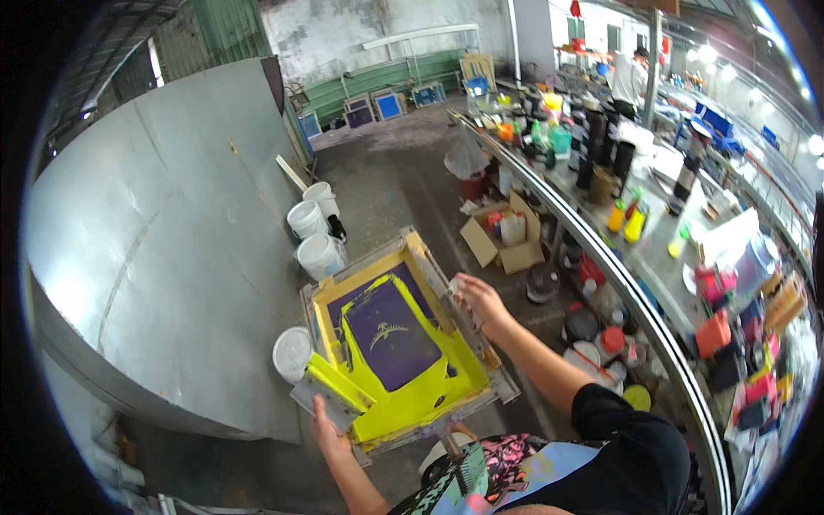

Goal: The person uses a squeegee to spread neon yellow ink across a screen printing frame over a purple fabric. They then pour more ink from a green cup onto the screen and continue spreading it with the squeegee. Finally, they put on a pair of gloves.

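A screen-printing frame (402,245) is in front of me, its dark purple mesh (390,343) bordered by wide smears of bright yellow ink (408,399). A small palm-like motif shows in the mesh. At the frame's near left corner is a squeegee (339,384) coated in yellow ink, with a grey handle side. My left hand (329,433) is closed at that grey side, thumb up; its other fingers are mostly hidden. Beside the frame's right edge, my right hand (481,300) is closed around a small whitish thing (455,287) whose kind I cannot make out.
White buckets (319,256) stand left of the frame, by a large curved grey metal panel (163,249). To the right runs a long bench (592,232) crowded with bottles and tubs. An open cardboard box (522,256) and several containers lie beneath it. Farther off, a person (629,79) works.
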